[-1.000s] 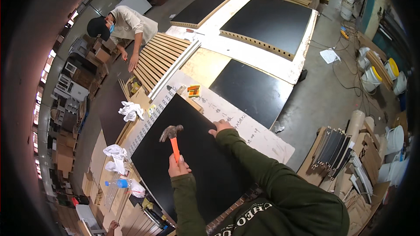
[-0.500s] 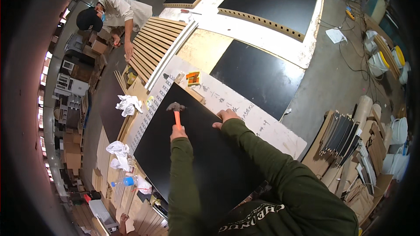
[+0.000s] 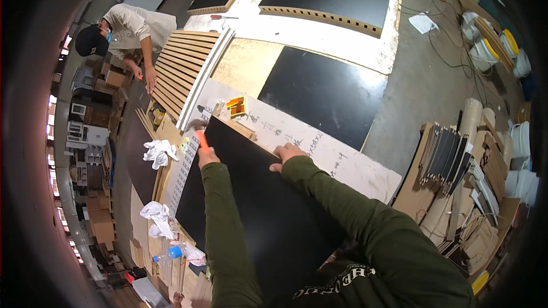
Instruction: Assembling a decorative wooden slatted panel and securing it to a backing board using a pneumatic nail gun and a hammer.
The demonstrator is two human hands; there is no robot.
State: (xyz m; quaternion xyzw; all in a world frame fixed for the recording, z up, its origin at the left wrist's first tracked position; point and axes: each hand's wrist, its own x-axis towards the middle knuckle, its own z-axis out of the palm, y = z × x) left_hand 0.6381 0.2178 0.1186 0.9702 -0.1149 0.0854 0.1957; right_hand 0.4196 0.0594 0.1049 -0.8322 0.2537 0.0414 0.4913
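A hammer (image 3: 202, 139) with an orange handle and dark metal head is in my left hand (image 3: 208, 157), whose fingers wrap the lower handle. Its head is over the left edge of a large black panel (image 3: 251, 205), close to the far left corner. At the panel's far edge, my right hand (image 3: 290, 155) grips the rim, fingers curled over it and thumb on the black face. A wooden strip (image 3: 242, 130) lies along that edge, near the corner. Just beyond it sits a small yellow and orange box (image 3: 236, 106) on a white board (image 3: 337, 165) with handwriting.
A co-worker (image 3: 128, 28) in a light shirt leans over slatted wood (image 3: 185, 65) at the far left. Other black panels (image 3: 319, 94) lie beyond. White cloths (image 3: 160, 153) and a blue-capped bottle (image 3: 174, 252) are at left; stacked strips (image 3: 445, 151) stand at right.
My left hand has carried the hammer left, from above the black panel to its far left edge. My right hand stays on the panel's far edge. The whole view has shifted slightly.
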